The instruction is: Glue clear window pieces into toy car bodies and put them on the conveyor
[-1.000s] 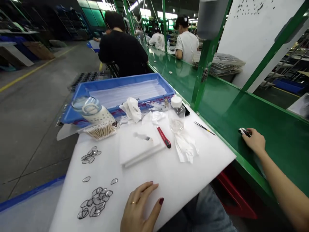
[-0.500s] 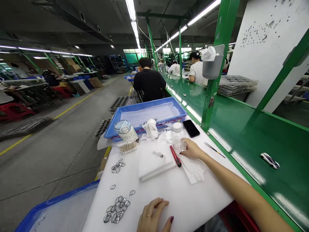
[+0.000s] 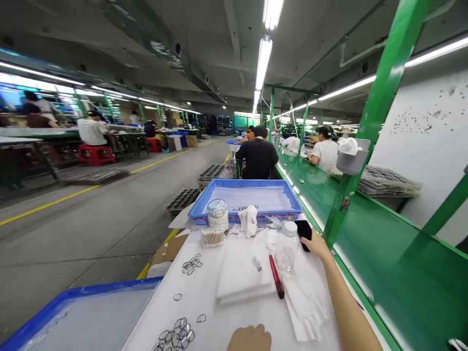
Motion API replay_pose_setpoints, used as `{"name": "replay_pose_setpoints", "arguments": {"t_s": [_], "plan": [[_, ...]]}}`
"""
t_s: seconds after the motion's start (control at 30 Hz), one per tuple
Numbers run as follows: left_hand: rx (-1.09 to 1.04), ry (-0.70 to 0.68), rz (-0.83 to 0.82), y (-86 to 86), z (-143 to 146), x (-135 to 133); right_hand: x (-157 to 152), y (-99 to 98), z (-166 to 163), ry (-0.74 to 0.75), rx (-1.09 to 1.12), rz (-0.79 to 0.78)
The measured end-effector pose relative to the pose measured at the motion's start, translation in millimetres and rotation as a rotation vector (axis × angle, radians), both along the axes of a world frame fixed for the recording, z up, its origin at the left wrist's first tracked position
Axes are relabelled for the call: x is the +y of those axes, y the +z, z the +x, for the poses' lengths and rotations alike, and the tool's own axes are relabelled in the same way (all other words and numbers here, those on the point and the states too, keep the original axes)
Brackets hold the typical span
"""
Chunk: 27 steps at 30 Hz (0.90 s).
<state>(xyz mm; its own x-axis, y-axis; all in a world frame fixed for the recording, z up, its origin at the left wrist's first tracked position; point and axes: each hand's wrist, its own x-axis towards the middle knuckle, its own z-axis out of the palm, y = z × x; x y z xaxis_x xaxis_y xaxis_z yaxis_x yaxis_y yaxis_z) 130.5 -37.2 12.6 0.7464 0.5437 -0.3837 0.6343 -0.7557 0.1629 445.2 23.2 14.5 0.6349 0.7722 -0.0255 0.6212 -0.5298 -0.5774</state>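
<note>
My right hand [image 3: 316,245] is at the far right of the white foam-covered bench [image 3: 204,312], its fingers against the lower edge of a black phone [image 3: 303,235]. A plastic water bottle [image 3: 287,247] stands just left of the phone. My left hand [image 3: 249,340] shows only as a back at the bottom edge, with nothing visible in it. To its left lies a pile of thin black-rimmed rings [image 3: 176,335]. Closer in are a red utility knife [image 3: 277,276], a folded white pad [image 3: 241,273] and crumpled white tissue [image 3: 303,307].
A blue tray [image 3: 241,182] stands at the bench's far end, with a glass jar [image 3: 218,216] and cotton swabs [image 3: 212,237] before it. A green conveyor bench [image 3: 387,258] runs along the right. A blue bin [image 3: 91,287] sits lower left. Co-workers sit beyond.
The view has tilted up and drawn back. My right hand has gone from the bottle's side to the phone, after leaving a toy car on the green bench earlier. My left hand sits lower in view.
</note>
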Motion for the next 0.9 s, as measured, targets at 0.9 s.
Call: {"name": "replay_pose_setpoints", "arguments": {"t_s": [0.9], "plan": [[-0.147,0.040,-0.299,13.2,-3,17,-6,-0.8,48,0.101,0.193,0.097]]}}
